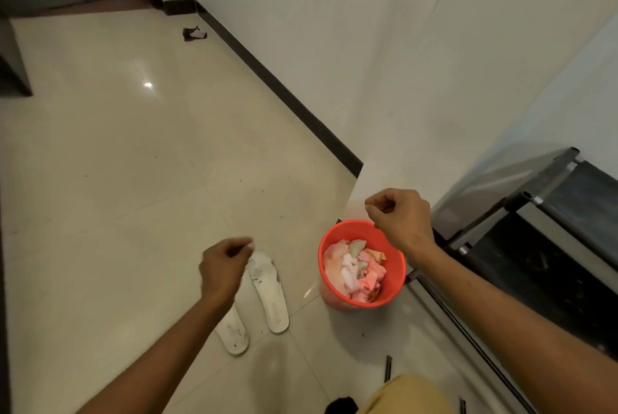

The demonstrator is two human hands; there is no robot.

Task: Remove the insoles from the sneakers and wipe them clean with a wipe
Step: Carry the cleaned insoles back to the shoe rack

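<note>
— Where are the insoles?
— Head view: both insoles (269,290) lie side by side on the floor (117,163) at six o'clock, white with dark smudges. Your left forearm crosses the left one, so only its near end shows.
— And the left hand?
— Your left hand (222,270) hangs over their far ends at seven o'clock, fingers curled under. The fingertips are blurred and the palm is turned away, so I cannot tell whether it holds anything.
— The right hand?
— Your right hand (401,223) is at four o'clock, above the far rim of the bin (326,293). The fingers curl in, thumb tip against the forefinger, with nothing showing between them.
— What is in the bin?
— Crumpled wipes (354,270), pink and white, at five o'clock; you can't make out how many. A dark rack (535,246) at three o'clock from the bin is cut off by the frame edge. A small scrap (194,33) at eleven o'clock is too far off to identify.
</note>
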